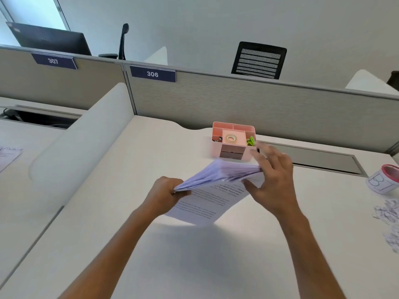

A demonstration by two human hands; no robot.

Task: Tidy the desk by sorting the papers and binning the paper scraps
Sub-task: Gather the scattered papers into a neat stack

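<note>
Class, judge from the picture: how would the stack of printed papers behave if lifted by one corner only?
Probably floppy: the stack of printed papers already sags and fans between the left hand and right hand. Loose sheets would likely slip apart, as nothing visibly binds them.

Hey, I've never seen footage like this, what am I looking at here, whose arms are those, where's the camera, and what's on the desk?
There is no machine here. The single picture comes from a wide-angle camera worn on a person's head, looking forward and down, so the two bare arms reaching in from the bottom are that person's own.

The left hand pinches one end of a stack of printed papers, lifted off the white desk. The right hand has its fingers spread against the other end; it is blurred, so it seems to be moving.

Behind the papers stands a pink desk organizer with a tape roll and green clips. At the right edge are paper scraps and a small paper-wrapped container with a red rim, which looks like the bin. The partition behind carries a sign reading 306.
</note>
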